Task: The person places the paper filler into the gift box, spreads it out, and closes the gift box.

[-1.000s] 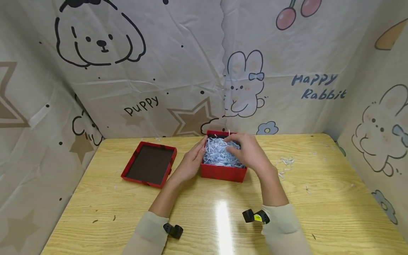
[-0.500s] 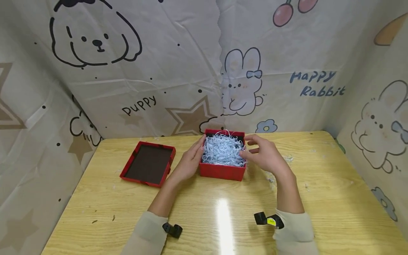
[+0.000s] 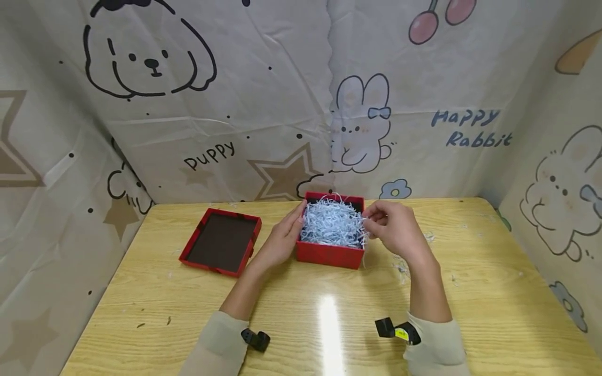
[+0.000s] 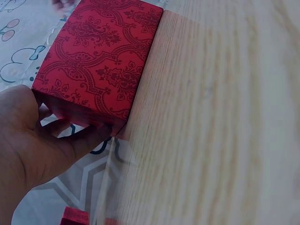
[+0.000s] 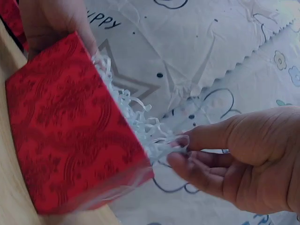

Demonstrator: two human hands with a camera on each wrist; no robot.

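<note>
A red box (image 3: 329, 255) with a damask pattern stands without its lid near the table's back edge, heaped with pale blue shredded paper (image 3: 333, 222). My left hand (image 3: 281, 237) rests along the box's left wall, its fingers laid against that side. At the right rim, my right hand (image 3: 398, 230) pinches a few strands of the shredded paper between thumb and fingertips. In the right wrist view those paper strands (image 5: 161, 140) stick out over the rim towards the fingers. Whatever lies under the paper is hidden.
Left of the box lies the red lid (image 3: 220, 241), its dark inside facing up. Loose paper shreds (image 3: 401, 266) are scattered on the wooden table (image 3: 291, 318) to the right. A printed cloth (image 3: 263, 94) hangs right behind the table.
My right hand has moved from over the shredded paper to the box's right rim, and its fingers have closed on some strands there. My left hand stays against the left wall.
</note>
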